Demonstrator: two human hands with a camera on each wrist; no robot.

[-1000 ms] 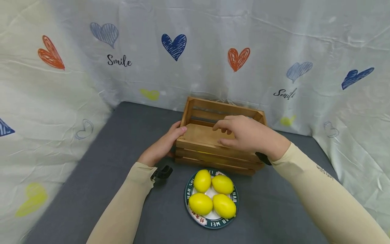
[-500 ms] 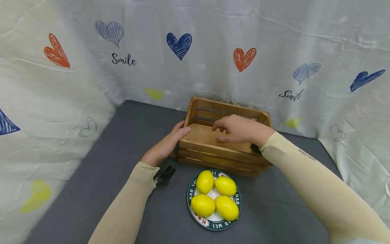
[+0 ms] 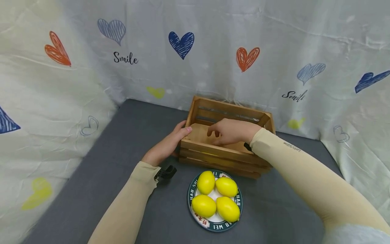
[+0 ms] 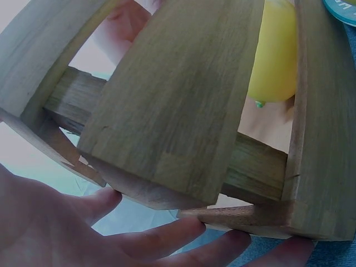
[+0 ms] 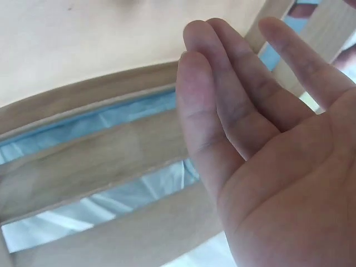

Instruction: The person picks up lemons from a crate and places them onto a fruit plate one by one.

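Note:
A slatted wooden crate (image 3: 225,164) stands at the back of the table. My left hand (image 3: 166,144) grips its left end, the thumb over the rim and the fingers along the end's outside, as the left wrist view shows. My right hand (image 3: 233,131) reaches down inside the crate, fingers loosely bent. The right wrist view shows its palm and fingers (image 5: 200,105) holding nothing, with the crate's inner slats (image 5: 83,161) beside them. Through the gap between the front slats, the left wrist view shows a yellow lemon (image 4: 275,55) inside the crate.
A round plate with a dark green lettered rim (image 3: 192,191) sits in front of the crate, bearing several yellow lemons (image 3: 204,205). Behind the dark grey table (image 3: 122,142) hangs a white curtain (image 3: 210,34) printed with hearts. A black strap (image 3: 166,172) is at my left wrist.
My right hand has lowered and moved left, deeper into the crate. The left hand keeps its hold on the crate's end. The head view has shifted slightly.

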